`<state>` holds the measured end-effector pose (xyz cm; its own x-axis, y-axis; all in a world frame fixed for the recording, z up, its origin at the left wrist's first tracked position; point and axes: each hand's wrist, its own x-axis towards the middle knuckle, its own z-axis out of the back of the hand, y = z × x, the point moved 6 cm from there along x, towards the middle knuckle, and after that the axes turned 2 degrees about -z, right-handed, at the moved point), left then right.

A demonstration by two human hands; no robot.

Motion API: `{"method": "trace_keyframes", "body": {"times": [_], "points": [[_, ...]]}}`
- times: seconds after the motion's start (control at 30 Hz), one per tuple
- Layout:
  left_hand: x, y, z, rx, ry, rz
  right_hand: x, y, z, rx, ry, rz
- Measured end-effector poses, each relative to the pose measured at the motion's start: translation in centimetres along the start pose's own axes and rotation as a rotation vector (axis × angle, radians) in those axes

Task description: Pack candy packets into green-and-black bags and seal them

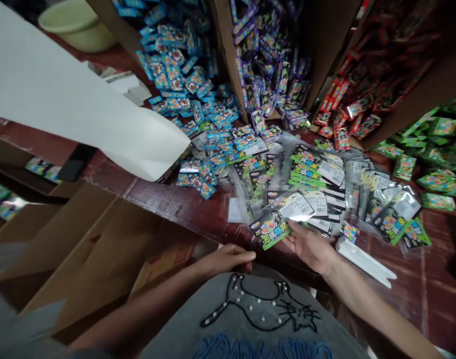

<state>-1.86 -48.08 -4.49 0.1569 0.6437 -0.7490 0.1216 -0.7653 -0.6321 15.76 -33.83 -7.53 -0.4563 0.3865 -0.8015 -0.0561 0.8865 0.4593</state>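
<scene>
Hovering just before the grey shirt: left hand, fingers curled, thumb extended; cannot tell whether it grips anything. Right hand, thumb and fingers pinching the right end of a black-and-green printed packet, at the near edge of the dark red table. White plastic strip just beside the right wrist. Beyond: overlapping clear-sleeved packets. Farthest: blue, purple and red small packs between cardboard walls.

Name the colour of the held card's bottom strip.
Bright green; the strip shows best in the head view.
</scene>
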Motion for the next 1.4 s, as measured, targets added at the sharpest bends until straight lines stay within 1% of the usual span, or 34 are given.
{"method": "trace_keyframes", "body": {"times": [0.03, 0.07, 0.1, 0.13, 0.17, 0.2, 0.23, 0.3, 0.33, 0.37, 0.4, 0.43, 0.47, 0.5, 0.57, 0.63, 0.73, 0.8, 0.87, 0.93, 1.03, 1.13, 1.2, 1.3, 1.4], "points": [[0.6, 1.9, -0.6, -0.129, 0.029, 0.058, -0.7, -0.1, 0.5, -0.094, 0.043, -0.048], [1.3, 3.2, -1.4, -0.228, 0.049, 0.083, -1.4, 0.2, 0.8, -0.222, 0.096, -0.067], [2.2, 3.8, -2.4, -0.303, 0.084, 0.084, -1.8, 1.2, 1.0, -0.38, 0.16, -0.05], [3.0, 3.9, -3.3, -0.374, 0.1, 0.062, -2.1, 3.0, 0.9, -0.561, 0.234, 0.003], [3.8, 3.7, -4.0, -0.443, 0.092, 0.029, -2.0, 5.6, 0.7, -0.75, 0.286, 0.116], [4.5, 3.4, -4.6, -0.516, 0.056, -0.01, -1.6, 8.7, 0.4, -0.91, 0.316, 0.245], [5.1, 2.9, -4.9, -0.589, 0.007, -0.052, -0.8, 12.3, 0.1, -1.062, 0.297, 0.377], [6.0, 2.0, -5.0, -0.686, -0.117, -0.135, 1.0, 20.9, -0.2, -1.263, -0.014, 0.801], [6.3, 1.5, -4.8, -0.707, -0.175, -0.16, 2.2, 24.2, -0.3, -1.381, -0.178, 0.908], [6.4, 1.0, -4.6, -0.727, -0.215, -0.173, 3.8, 26.6, -0.1, -1.496, -0.344, 0.913], [6.5, 0.3, -4.3, -0.759, -0.25, -0.186, 5.7, 28.0, 0.2, -1.595, -0.445, 0.822], [6.4, -0.3, -4.1, -0.794, -0.274, -0.189, 7.3, 28.8, 0.2, -1.624, -0.477, 0.782], [6.4, -1.0, -4.0, -0.827, -0.284, -0.182, 8.8, 28.9, 0.1, -1.641, -0.495, 0.745], [6.3, -1.8, -4.0, -0.852, -0.283, -0.174, 10.0, 28.5, -0.1, -1.644, -0.498, 0.724], [6.3, -3.2, -4.2, -0.874, -0.283, -0.168, 11.4, 27.1, -0.7, -1.628, -0.522, 0.734], [6.8, -4.3, -4.4, -0.871, -0.336, -0.181, 11.7, 25.6, -1.2, -1.596, -0.6, 0.75], [8.5, -5.7, -4.0, -0.817, -0.5, -0.27, 10.9, 24.6, -1.2, -1.516, -0.768, 0.742], [9.9, -6.8, -3.2, -0.751, -0.635, -0.362, 10.4, 24.5, -0.6, -1.455, -0.873, 0.714], [11.3, -8.2, -2.2, -0.672, -0.735, -0.449, 10.2, 24.8, 0.1, -1.392, -0.962, 0.678], [12.7, -9.7, -1.0, -0.611, -0.783, -0.508, 10.3, 25.3, 0.7, -1.329, -1.04, 0.639], [14.1, -11.5, 0.7, -0.577, -0.801, -0.541, 10.9, 26.2, 1.4, -1.254, -1.114, 0.588], [14.8, -12.4, 2.0, -0.591, -0.802, -0.552, 11.4, 27.0, 1.7, -1.234, -1.103, 0.573], [14.9, -12.4, 2.5, -0.621, -0.789, -0.545, 11.6, 27.5, 1.9, -1.248, -1.06, 0.58], [14.7, -11.7, 2.5, -0.689, -0.747, -0.506, 11.7, 28.2, 2.6, -1.278, -0.976, 0.586], [14.3, -10.7, 2.1, -0.776, -0.712, -0.469, 11.8, 28.4, 3.3, -1.267, -0.915, 0.58]]}}
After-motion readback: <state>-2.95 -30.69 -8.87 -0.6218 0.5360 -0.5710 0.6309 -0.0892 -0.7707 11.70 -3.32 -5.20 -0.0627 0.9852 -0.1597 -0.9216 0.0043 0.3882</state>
